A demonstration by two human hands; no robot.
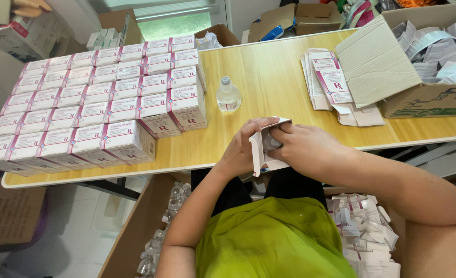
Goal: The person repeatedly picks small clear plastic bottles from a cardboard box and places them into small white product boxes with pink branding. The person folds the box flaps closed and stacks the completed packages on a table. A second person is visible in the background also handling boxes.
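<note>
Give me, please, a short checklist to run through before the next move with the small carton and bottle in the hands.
1. Carton held firmly: the left hand grips the small white carton from its side. Ok.
2. Bottle going into the open end: the right hand covers it, with only a bit of clear bottle showing. Cannot tell how far in.
3. Flaps free: one flap stands open at the top. Ok.
4. Next bottle within reach: a spare clear bottle stands upright on the table. Ok.
5. Room beside the filled boxes: bare table lies to their right. Ok.
6. Flat cartons stocked: a pile remains. Ok.
</note>
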